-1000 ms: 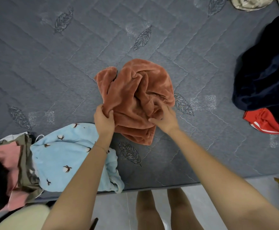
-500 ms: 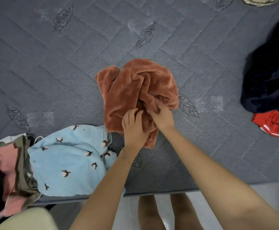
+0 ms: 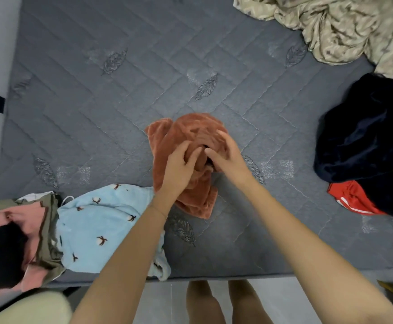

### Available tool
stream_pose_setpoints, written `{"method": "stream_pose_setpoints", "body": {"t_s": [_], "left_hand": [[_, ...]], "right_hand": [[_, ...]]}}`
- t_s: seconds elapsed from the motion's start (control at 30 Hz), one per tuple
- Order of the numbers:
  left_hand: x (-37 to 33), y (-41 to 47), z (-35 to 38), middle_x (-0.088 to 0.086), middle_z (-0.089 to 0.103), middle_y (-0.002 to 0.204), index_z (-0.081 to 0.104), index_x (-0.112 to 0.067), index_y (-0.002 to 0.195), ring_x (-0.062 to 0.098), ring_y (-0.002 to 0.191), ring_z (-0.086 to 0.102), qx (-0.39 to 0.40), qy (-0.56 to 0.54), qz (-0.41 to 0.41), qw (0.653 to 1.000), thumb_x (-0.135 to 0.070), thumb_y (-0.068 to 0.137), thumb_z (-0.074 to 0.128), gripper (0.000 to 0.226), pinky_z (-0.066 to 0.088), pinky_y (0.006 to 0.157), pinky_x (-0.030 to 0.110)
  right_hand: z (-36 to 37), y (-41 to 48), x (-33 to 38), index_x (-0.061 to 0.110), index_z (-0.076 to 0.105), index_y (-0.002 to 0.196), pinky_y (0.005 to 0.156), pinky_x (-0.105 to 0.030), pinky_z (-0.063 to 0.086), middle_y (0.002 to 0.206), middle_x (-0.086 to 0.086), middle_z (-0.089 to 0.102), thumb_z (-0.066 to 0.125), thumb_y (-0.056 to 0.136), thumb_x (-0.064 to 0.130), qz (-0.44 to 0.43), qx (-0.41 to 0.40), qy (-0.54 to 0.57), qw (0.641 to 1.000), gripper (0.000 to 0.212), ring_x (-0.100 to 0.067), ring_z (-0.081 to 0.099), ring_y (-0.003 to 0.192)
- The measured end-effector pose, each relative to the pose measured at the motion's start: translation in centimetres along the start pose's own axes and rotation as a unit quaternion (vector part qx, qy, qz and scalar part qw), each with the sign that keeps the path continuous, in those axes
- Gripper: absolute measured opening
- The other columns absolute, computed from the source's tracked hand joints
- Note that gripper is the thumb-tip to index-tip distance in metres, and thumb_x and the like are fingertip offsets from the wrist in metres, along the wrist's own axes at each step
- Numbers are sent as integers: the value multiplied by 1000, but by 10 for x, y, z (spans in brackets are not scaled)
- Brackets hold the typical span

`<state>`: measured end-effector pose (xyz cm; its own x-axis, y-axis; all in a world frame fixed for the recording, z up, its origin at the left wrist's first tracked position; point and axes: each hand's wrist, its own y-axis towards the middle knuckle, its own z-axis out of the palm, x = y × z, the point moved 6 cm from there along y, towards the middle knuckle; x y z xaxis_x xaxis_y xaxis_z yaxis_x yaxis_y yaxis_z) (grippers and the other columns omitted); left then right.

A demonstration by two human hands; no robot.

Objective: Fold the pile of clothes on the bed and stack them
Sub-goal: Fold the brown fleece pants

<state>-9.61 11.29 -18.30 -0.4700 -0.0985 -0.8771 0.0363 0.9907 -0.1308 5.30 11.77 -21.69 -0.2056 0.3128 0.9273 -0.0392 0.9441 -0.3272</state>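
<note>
A crumpled rust-brown fleece garment (image 3: pixel 167 141) lies in the middle of the grey quilted bed (image 3: pixel 97 101). Both my hands are on top of it, side by side. My left hand (image 3: pixel 179 167) has its fingers spread over the bunched middle of the fleece. My right hand (image 3: pixel 225 155) reaches in from the right, its fingertips digging into a dark fold; the hand is motion-blurred. A light blue fleece piece with small brown prints (image 3: pixel 97 228) lies at the near left, next to a stack of pink, olive and black clothes (image 3: pixel 15 237).
A dark navy garment over a red one with white stripes (image 3: pixel 366 155) is heaped at the right. A beige patterned cloth (image 3: pixel 331 26) lies at the far right corner. A wall runs along the left. The bed's near edge (image 3: pixel 237 275) meets a tiled floor.
My left hand left the garment's left edge and moved onto its middle beside the right hand. Both hands shifted farther up the fleece. The view widened toward the far side of the bed.
</note>
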Motion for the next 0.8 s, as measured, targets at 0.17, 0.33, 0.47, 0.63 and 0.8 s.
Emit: {"method": "stream_pose_setpoints", "body": {"t_s": [0.17,0.33,0.47,0.63,0.8], "left_hand": [[-61,0,-39,-7,66,84,66,-9,94,-3,80,61,77,-14,34,996,-18,98,55,15,42,75,11],[-109,-2,-78,19,69,88,68,2,94,22,82,61,-16,-47,17,999,-20,98,56,25,47,81,39],[-138,-11,-95,11,53,78,61,13,86,15,76,48,-39,-67,17,997,-18,98,56,33,42,72,34],[-174,-25,-118,10,57,78,63,4,82,15,76,51,-41,-63,31,997,-15,98,56,26,43,72,31],[-198,-31,-132,23,66,83,63,11,88,30,77,59,10,-35,58,998,-18,99,54,33,47,84,45]], "right_hand": [[-7,-10,70,23,40,145,114,-22,25,146,12,42,76,83,31,-116,126,-117,978,72,-1,34,137],[-9,-28,108,14,54,133,104,-30,42,128,-3,60,79,80,19,-92,144,-133,976,59,-15,55,118],[-13,-56,114,7,64,120,87,-8,43,116,-6,67,67,90,12,-77,43,-105,991,30,1,59,91],[-8,-80,146,21,63,115,80,-11,47,104,21,66,74,86,18,-82,60,-43,994,31,12,60,90],[-1,-85,181,24,64,98,74,-17,47,92,14,68,68,89,33,-105,23,-79,991,13,2,61,86]]}}
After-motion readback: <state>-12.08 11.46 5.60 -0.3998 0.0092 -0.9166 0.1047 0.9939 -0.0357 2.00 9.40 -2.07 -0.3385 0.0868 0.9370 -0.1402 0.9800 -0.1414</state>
